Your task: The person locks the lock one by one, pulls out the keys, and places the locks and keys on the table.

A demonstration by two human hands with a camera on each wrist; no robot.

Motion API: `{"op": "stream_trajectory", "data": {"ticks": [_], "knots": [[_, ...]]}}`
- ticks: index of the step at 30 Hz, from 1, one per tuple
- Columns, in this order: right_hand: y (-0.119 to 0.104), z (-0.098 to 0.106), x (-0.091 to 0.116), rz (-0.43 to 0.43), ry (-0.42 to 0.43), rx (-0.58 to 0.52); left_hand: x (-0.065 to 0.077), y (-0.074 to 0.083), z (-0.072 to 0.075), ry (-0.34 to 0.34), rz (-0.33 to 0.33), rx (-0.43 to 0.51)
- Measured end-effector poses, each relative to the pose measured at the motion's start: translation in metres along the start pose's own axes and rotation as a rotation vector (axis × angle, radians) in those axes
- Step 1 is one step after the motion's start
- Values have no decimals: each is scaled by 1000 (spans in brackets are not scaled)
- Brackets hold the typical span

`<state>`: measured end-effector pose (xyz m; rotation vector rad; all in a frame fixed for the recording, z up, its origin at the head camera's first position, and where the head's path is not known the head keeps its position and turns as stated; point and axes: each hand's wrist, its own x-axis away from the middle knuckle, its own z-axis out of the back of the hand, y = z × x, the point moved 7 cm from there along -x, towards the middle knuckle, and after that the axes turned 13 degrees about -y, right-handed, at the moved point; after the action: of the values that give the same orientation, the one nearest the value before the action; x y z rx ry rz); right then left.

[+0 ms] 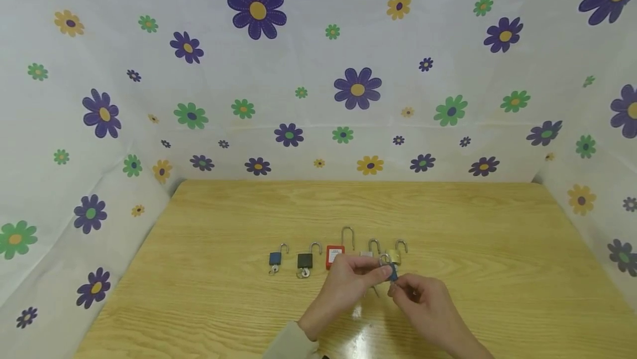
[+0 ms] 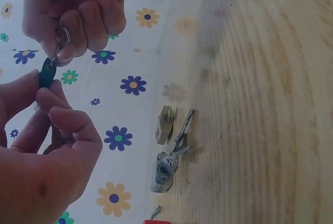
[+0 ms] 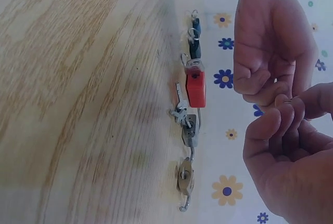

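Visibly, the blue padlock (image 1: pixel 393 273) juts from the left hand's (image 1: pixel 348 279) fingertip grip.

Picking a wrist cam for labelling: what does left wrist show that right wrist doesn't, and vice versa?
Left wrist only: the body of the held padlock, which the hands hide in right wrist.

Right wrist only: the black padlock and blue padlock at the row's far end.

Both: left hand, right hand, gold padlock, silver padlock with keys, red padlock (just an edge in left wrist), wooden table, flowered backdrop.
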<state>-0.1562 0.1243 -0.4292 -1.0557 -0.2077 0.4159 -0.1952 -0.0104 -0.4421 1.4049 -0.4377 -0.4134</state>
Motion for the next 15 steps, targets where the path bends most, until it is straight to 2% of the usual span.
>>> {"op": "stream_trajectory", "data": {"ticks": [7, 12, 15], "knots": [[3, 4, -2, -63, 41, -10, -4, -6, -2, 37, -39, 45], [6, 2, -2, -121, 13, -59, -4, -8, 1, 78, 0, 73], [7, 0, 0, -150, -13, -61, -1, 1, 10, 114, 33, 100]]}}
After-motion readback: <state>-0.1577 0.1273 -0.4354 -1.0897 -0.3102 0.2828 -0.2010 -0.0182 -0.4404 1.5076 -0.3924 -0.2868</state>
